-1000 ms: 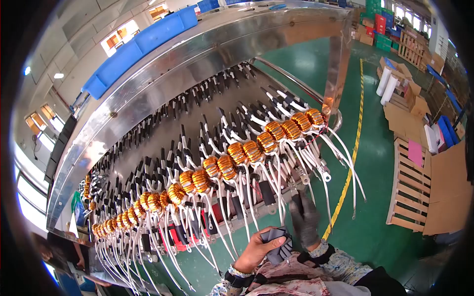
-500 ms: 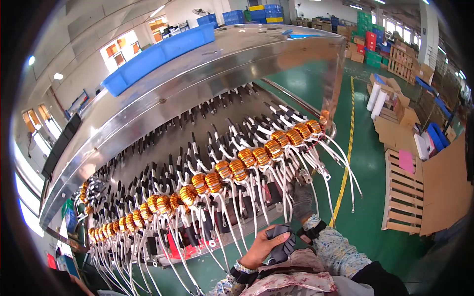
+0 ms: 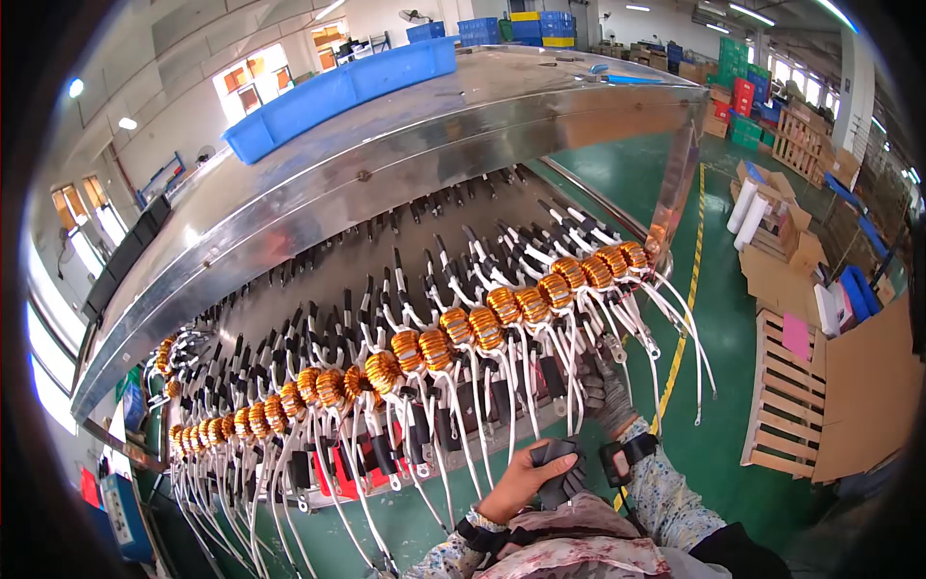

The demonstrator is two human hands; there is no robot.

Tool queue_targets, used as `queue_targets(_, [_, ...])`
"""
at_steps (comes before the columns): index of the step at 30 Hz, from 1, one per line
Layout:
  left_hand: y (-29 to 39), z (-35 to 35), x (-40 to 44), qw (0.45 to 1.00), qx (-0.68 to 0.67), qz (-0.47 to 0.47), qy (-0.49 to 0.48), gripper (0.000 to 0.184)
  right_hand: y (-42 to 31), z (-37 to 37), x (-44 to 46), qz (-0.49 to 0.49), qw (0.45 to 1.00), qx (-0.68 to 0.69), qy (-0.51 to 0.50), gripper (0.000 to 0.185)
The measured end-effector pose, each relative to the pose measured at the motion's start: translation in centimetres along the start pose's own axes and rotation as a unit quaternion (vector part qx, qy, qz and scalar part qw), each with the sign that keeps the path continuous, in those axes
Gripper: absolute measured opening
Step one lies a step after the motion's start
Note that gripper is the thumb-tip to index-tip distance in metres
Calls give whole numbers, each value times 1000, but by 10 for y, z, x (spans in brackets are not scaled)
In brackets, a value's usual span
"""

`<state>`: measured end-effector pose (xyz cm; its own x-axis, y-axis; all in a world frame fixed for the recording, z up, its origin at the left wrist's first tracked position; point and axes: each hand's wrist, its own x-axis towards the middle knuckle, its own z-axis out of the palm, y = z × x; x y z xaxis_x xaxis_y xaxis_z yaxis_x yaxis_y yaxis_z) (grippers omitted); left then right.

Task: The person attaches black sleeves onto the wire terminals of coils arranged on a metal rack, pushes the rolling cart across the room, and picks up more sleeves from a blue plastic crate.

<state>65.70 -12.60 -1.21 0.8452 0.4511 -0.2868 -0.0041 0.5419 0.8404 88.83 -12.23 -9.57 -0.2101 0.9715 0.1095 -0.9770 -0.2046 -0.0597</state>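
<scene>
My left hand (image 3: 521, 484), bare with a band at the wrist, is closed on a bunched dark grey glove (image 3: 561, 471) in front of my body. Its thumb lies across the fabric. My right hand (image 3: 605, 394) wears a grey glove and reaches in at the right end of the rack, fingers extended beside hanging white cables (image 3: 632, 328); its fingertips are partly hidden. Above the hands runs a long row of copper-wound toroid coils (image 3: 487, 328). White leads with metal lugs hang from them, several with black sleeves (image 3: 552, 376).
A metal table (image 3: 540, 111) stands over the coils, with a blue bin (image 3: 338, 96) on top. Red material (image 3: 352, 473) shows below the leads. To the right are a yellow-black floor line (image 3: 687, 318), a wooden pallet (image 3: 783, 396) and cardboard (image 3: 868, 396).
The view has shifted, so the table and coils sit slightly farther right. The right hand shows more of its gloved fingers beside the cables. The left hand still holds the glove.
</scene>
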Motion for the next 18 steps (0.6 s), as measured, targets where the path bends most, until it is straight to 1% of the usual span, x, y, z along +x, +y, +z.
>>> queue_targets(1, [1, 1, 1, 1000, 1, 0, 0, 23, 4, 7, -2, -1, 1000, 0, -1, 31])
queue_targets(2, [1, 3, 1, 1000, 5, 3, -8, 23, 8, 15, -3, -75, 981, -122, 131, 29])
queue_targets(3, [2, 5, 1, 1000, 7, 6, -12, 23, 16, 29, -2, -144, 925, -240, 258, 28])
queue_targets(4, [2, 6, 0, 1000, 5, 8, -6, 23, 26, 46, -4, -219, 839, -394, 303, 29])
queue_targets(5, [2, 8, 0, 1000, 11, 4, -5, 23, 35, 62, -3, -284, 723, -534, 334, 34])
queue_targets(6, [3, 10, 0, 1000, 17, -2, -2, 23, 34, 51, -6, -326, 524, -716, 326, 38])
queue_targets(7, [2, 12, 0, 1000, 15, 0, 7, 23, 32, 40, -9, -348, 288, -844, 289, 42])
queue_targets(8, [3, 13, -1, 1000, 3, -7, 1, 22, 38, 46, -7, -332, 341, -829, 295, 46])
queue_targets(9, [5, 14, -1, 1000, -8, -12, -4, 22, 38, 36, -12, -247, 286, -874, 306, 49])
queue_targets(10, [10, 16, -4, 1000, 1, -21, -9, 22, 29, 19, -14, -245, 296, -876, 291, 49])
queue_targets(13, [-1, 8, 1, 999, 43, 28, -11, 27, -9, -42, 1, -384, 205, -878, 202, 42])
queue_targets(14, [-1, 8, 1, 1000, 13, 14, -12, 27, -17, -50, 0, -382, 217, -880, 183, 42])
queue_targets(15, [5, 12, -3, 1000, -1, 23, -8, 26, -26, -53, -1, -332, 622, -692, 156, 36])
queue_targets(16, [0, 10, 0, 999, -8, 33, -18, 25, -34, -53, -1, -203, 901, -369, 105, 34])
queue_targets(17, [-5, 8, 3, 999, -14, 42, -29, 25, -36, -50, 1, -26, 998, 27, 47, 35])
queue_targets(18, [-4, 9, 2, 998, 10, 53, -25, 24, -16, -34, 6, -187, 928, -243, 210, 35])
